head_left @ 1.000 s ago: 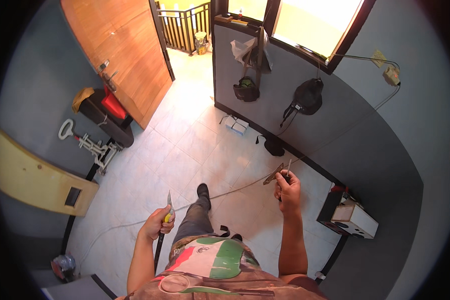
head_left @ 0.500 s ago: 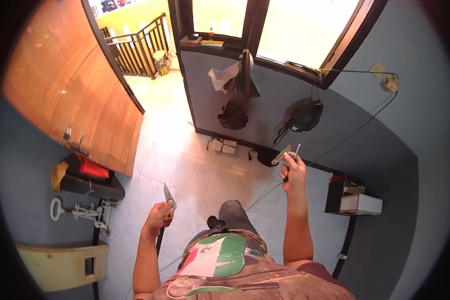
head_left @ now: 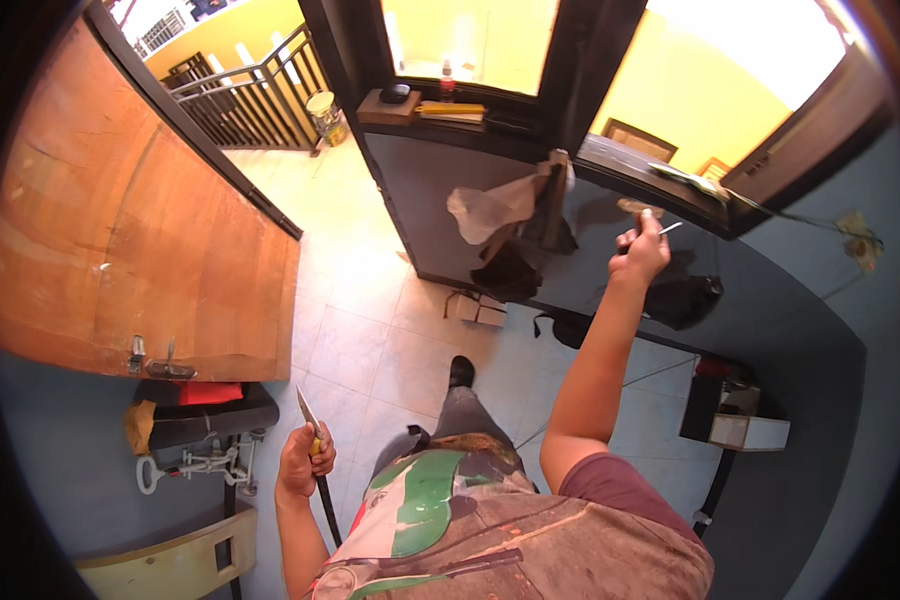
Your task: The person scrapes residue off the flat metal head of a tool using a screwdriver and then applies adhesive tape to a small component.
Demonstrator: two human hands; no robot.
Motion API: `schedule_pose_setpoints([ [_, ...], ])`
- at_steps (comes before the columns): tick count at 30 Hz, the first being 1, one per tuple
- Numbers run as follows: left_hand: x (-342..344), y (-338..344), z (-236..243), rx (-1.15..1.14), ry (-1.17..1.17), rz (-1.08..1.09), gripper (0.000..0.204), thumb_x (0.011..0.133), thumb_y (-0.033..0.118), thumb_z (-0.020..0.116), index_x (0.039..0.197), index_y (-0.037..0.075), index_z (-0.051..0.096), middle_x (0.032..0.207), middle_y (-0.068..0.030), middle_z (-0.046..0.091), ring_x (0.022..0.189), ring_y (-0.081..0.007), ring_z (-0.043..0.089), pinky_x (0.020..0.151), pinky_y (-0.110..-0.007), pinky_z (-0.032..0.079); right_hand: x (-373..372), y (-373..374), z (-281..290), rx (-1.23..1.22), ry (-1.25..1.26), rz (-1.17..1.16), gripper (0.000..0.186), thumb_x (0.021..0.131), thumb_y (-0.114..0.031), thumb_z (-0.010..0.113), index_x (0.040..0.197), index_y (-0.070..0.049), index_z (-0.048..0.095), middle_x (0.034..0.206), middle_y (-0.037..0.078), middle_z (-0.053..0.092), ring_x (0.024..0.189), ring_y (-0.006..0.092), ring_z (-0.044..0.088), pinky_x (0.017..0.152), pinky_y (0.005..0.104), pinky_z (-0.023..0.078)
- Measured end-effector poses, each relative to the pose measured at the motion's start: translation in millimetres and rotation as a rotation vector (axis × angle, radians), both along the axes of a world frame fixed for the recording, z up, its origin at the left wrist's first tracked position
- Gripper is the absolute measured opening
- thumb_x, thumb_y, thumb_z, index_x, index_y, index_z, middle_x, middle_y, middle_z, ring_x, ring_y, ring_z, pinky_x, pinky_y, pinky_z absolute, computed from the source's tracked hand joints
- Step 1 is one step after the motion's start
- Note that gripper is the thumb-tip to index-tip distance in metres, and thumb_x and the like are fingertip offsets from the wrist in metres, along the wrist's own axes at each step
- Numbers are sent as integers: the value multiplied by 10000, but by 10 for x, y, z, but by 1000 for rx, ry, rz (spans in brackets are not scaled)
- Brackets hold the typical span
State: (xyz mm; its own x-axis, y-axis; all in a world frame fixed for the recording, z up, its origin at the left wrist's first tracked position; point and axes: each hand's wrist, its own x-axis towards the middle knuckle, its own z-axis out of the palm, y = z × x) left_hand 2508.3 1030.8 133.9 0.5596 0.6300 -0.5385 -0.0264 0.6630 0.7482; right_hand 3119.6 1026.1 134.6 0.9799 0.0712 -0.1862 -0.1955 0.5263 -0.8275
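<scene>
My left hand (head_left: 302, 460) is closed round a tool with a pointed grey blade (head_left: 307, 407) and a bit of yellow at the grip; its exact kind is unclear. A long black strip or handle (head_left: 327, 508) runs down below that fist. Stretched out toward the window wall, my right hand (head_left: 642, 255) grips a screwdriver-like tool with a thin metal shaft (head_left: 670, 229) pointing right. A flat brownish piece (head_left: 630, 206) shows at the fingertips of the same hand. Just beyond the hand is the window sill (head_left: 660, 185).
An open wooden door (head_left: 150, 240) stands on the left. A plastic bag (head_left: 490, 208) and dark bags (head_left: 682, 300) hang below the windows. Boxes (head_left: 750, 432) sit at the right wall. A chair back (head_left: 175, 560) is at lower left. A cable (head_left: 800, 215) crosses the right wall.
My right arm has reached up and farther forward, toward the window sill. The view has shifted closer to the window wall as I step forward. Both hands keep their tools.
</scene>
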Motion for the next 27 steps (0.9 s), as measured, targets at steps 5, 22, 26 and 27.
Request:
schedule_pose_setpoints([
  [5,41,575,88,-16,-35,143,564,1011,613,577,788,103,484,556,45,329,444,-54,279,412,-228,225,271,795,99,-49,17,-130,108,924,-56,724,938,9,639,870,130,716,471,82,440,411,261,343],
  [22,-70,3868,-209,64,-4,-250,501,1045,544,560,813,102,525,567,36,392,447,-58,317,419,-233,256,536,1409,-97,-453,-35,-392,126,850,-50,761,855,18,655,752,101,695,435,117,505,360,257,360],
  [26,-94,4428,-200,26,26,-306,487,1041,530,573,815,100,538,569,34,397,455,-64,328,431,-235,268,523,1467,-63,-760,-149,-501,180,808,-121,791,816,40,711,732,107,719,505,163,596,466,313,465],
  [27,-80,4523,-224,3,19,-326,494,1037,542,573,815,102,535,572,37,393,453,-63,327,428,-236,262,649,1384,-178,-788,-181,-497,202,802,-143,795,809,46,725,723,104,720,529,178,616,512,332,491],
])
